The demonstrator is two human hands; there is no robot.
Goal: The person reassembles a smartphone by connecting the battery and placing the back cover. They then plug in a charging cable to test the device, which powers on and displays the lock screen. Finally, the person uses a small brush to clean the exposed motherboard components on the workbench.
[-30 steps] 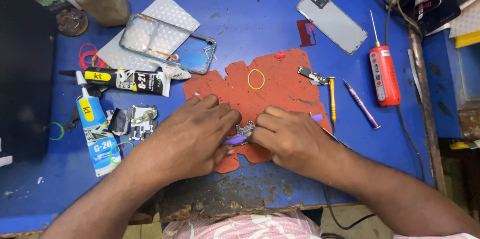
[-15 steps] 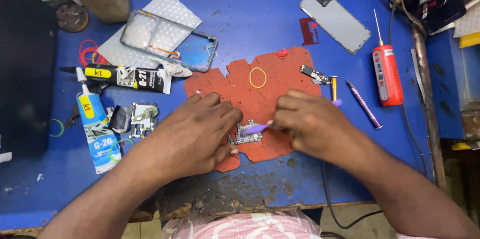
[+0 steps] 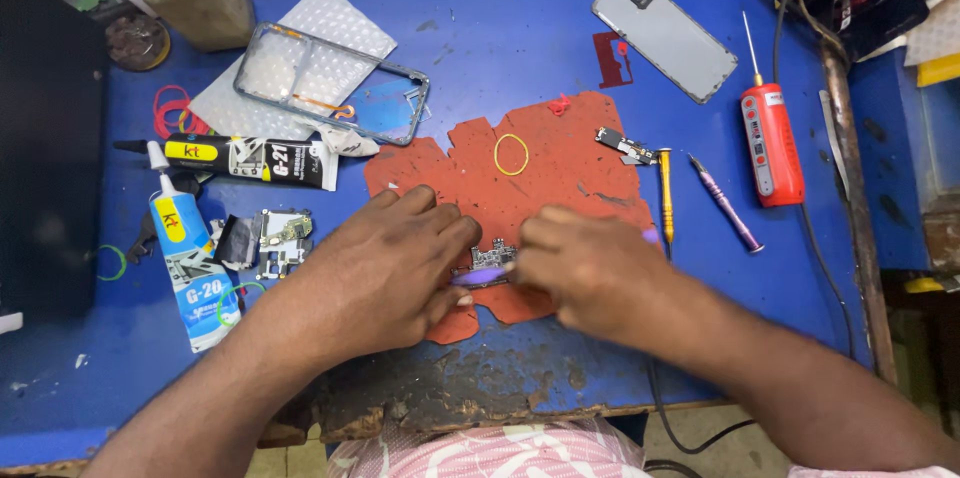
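Both hands down on the red mat (image 3: pixel 560 163) on the blue desk (image 3: pixel 500 28). Left hand (image 3: pixel 385 263) pressing on a small circuit board (image 3: pixel 490 258), fingers bent around its edge. Right hand (image 3: pixel 590 273) pinching a thin purple tool (image 3: pixel 478 278) lying against the board. Yellow rubber band (image 3: pixel 511 153) further up the mat. Glue tubes (image 3: pixel 195 258) off to the left.

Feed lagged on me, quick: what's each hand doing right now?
Left hand: fingers curled down, pinning the small circuit board on the red mat.
Right hand: closed on a purple tool at the board.
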